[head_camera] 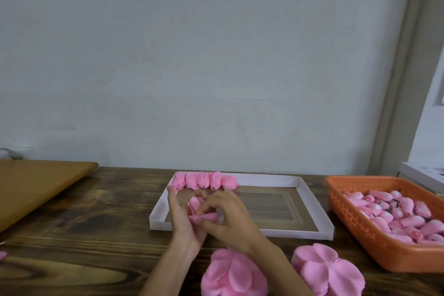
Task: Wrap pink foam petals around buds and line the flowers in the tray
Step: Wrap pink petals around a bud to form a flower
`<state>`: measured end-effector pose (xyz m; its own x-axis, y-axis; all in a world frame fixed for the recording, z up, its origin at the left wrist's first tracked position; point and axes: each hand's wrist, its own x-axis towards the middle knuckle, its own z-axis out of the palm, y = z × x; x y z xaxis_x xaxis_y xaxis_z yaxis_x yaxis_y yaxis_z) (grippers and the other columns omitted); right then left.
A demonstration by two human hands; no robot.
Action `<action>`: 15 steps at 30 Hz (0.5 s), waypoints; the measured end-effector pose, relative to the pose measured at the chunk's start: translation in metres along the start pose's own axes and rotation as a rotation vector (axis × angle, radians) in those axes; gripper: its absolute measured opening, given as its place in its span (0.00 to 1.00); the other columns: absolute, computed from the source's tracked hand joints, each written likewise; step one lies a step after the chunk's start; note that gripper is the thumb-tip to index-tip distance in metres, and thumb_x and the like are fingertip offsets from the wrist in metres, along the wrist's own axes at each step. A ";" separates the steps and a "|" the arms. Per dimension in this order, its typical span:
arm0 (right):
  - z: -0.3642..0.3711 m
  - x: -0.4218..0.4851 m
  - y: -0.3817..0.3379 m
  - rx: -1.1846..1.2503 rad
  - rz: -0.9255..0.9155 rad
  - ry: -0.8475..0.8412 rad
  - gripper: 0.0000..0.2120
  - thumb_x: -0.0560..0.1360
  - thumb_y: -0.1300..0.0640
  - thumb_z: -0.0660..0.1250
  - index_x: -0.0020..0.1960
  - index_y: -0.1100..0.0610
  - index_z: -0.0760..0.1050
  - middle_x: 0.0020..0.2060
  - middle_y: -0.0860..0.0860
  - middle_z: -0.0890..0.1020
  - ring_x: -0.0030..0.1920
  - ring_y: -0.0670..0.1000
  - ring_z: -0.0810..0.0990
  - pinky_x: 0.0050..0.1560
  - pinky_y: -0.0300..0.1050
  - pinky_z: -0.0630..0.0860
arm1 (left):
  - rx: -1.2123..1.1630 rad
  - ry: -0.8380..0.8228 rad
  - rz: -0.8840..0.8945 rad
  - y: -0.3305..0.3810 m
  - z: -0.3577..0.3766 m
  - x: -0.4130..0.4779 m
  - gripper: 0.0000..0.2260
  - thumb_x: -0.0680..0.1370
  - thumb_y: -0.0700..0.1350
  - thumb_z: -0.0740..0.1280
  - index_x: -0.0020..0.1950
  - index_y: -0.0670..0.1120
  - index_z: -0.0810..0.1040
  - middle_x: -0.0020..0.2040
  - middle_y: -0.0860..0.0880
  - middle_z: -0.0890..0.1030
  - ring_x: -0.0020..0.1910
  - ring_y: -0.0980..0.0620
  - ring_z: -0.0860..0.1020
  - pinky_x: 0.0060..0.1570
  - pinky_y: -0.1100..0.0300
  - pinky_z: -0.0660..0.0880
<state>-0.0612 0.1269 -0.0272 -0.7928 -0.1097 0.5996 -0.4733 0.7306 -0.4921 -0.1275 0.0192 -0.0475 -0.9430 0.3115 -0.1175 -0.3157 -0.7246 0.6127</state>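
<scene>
While both hands work above the near left part of the tray [264, 179], they hold a single flower [200, 214] between them. The left hand [180, 221] grasps the flower from the left side, with its forefinger stretched toward the far rim. The right hand [234, 220] pinches the flower from the right, fingers curled onto the pink foam. The bud inside the wrap cannot be made out.

Tray: white, shallow, rectangular, set flat on the wooden table [96, 223] with its long sides running left to right. Wood grain shows across its floor.

Finished flowers [204, 180]: five, lined side by side and touching, against the far wall of the tray, starting at the far left corner. The rest of the far wall stands bare.

Basket [355, 223]: orange, perforated plastic, just beside the right end of the tray and apart from it. It holds a heap of buds [396, 214].

Petal stacks: two piles of pink foam petals lie at the near edge of the table. The left stack [233, 274] sits partly under the right forearm; the right stack [329, 271] lies near the basket's near corner.

Other items: a tan board [36, 185] lies at the far left of the table, and a pale wall [216, 55] rises behind.
</scene>
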 end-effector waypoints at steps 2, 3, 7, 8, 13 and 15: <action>-0.001 0.000 0.001 0.002 -0.006 0.011 0.07 0.75 0.44 0.73 0.46 0.46 0.84 0.44 0.41 0.81 0.49 0.41 0.75 0.54 0.37 0.68 | 0.017 -0.035 -0.004 0.000 0.001 0.001 0.36 0.74 0.77 0.60 0.36 0.42 0.81 0.39 0.43 0.78 0.38 0.43 0.79 0.42 0.51 0.77; -0.002 0.000 0.001 -0.001 0.001 0.026 0.07 0.75 0.45 0.73 0.46 0.47 0.84 0.43 0.41 0.82 0.48 0.41 0.75 0.53 0.38 0.69 | 0.037 -0.066 0.002 0.000 0.001 0.000 0.37 0.73 0.77 0.61 0.37 0.42 0.81 0.38 0.42 0.78 0.36 0.44 0.79 0.41 0.51 0.75; -0.003 0.000 -0.002 -0.015 0.026 0.132 0.07 0.72 0.45 0.70 0.46 0.47 0.81 0.37 0.37 0.81 0.44 0.38 0.75 0.46 0.30 0.69 | 0.065 -0.194 0.042 -0.003 0.005 -0.004 0.34 0.74 0.74 0.61 0.38 0.42 0.83 0.33 0.43 0.80 0.34 0.47 0.81 0.40 0.52 0.79; -0.004 0.001 -0.004 -0.019 0.021 0.159 0.06 0.72 0.47 0.71 0.47 0.46 0.81 0.35 0.33 0.79 0.43 0.34 0.75 0.45 0.28 0.69 | 0.073 -0.218 0.056 -0.004 0.006 -0.004 0.33 0.76 0.72 0.61 0.38 0.42 0.83 0.33 0.44 0.80 0.34 0.48 0.82 0.39 0.54 0.81; -0.006 0.000 -0.008 0.010 0.016 0.205 0.04 0.70 0.53 0.76 0.44 0.48 0.82 0.37 0.25 0.78 0.42 0.29 0.75 0.44 0.23 0.68 | 0.159 -0.197 0.117 -0.009 0.010 -0.005 0.24 0.76 0.65 0.66 0.40 0.43 0.79 0.33 0.47 0.77 0.33 0.53 0.79 0.34 0.60 0.79; -0.007 0.000 -0.009 0.029 0.026 0.199 0.04 0.70 0.54 0.77 0.44 0.50 0.83 0.39 0.24 0.78 0.43 0.30 0.76 0.43 0.23 0.68 | 0.184 -0.189 0.117 -0.011 0.011 -0.005 0.23 0.73 0.66 0.68 0.37 0.46 0.82 0.33 0.48 0.77 0.34 0.53 0.79 0.34 0.60 0.78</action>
<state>-0.0544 0.1251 -0.0189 -0.7145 0.0468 0.6980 -0.4668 0.7113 -0.5255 -0.1178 0.0322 -0.0449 -0.9300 0.3538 0.0999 -0.1649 -0.6443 0.7468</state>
